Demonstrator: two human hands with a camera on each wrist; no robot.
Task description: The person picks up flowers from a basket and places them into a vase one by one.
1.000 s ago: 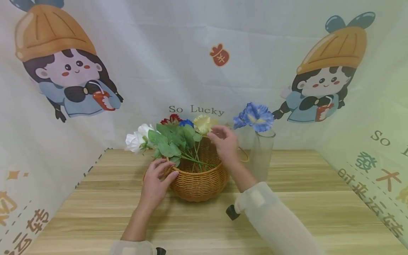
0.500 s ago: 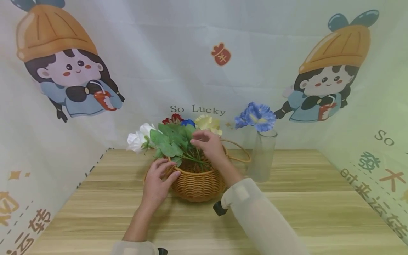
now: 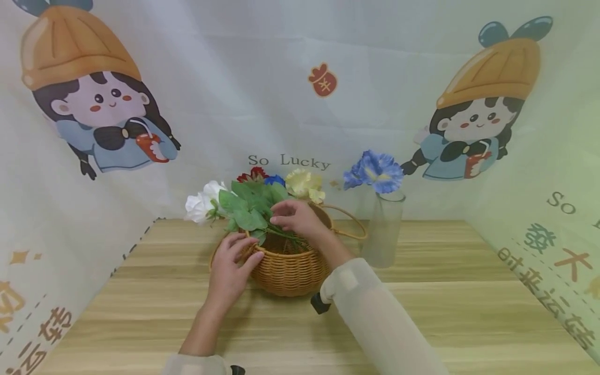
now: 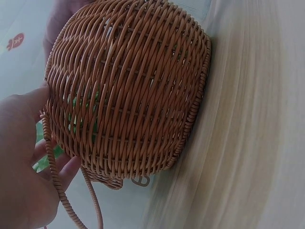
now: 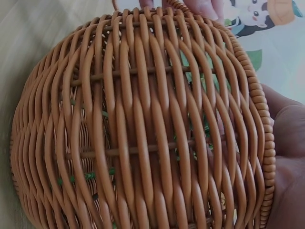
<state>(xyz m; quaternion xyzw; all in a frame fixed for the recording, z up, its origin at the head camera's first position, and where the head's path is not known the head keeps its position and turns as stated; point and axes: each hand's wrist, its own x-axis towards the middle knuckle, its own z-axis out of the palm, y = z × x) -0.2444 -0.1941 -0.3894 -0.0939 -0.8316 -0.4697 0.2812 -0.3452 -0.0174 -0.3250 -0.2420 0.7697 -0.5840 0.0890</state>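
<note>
Partly hidden, flower stems (image 3: 280, 232) behind right hand (image 3: 301, 219), pinch unclear; left hand (image 3: 232, 268) gripping basket rim (image 3: 289, 254)

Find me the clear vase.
In the head view, the clear vase stands at the right on the wooden table, beside the looped handle of the wicker basket, below the light-blue flower.

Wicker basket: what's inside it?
Green stems lie in the wicker basket, with leaves above its rim. In the head view, its front hides the bottom, and the right hand blocks part of the opening.
</note>
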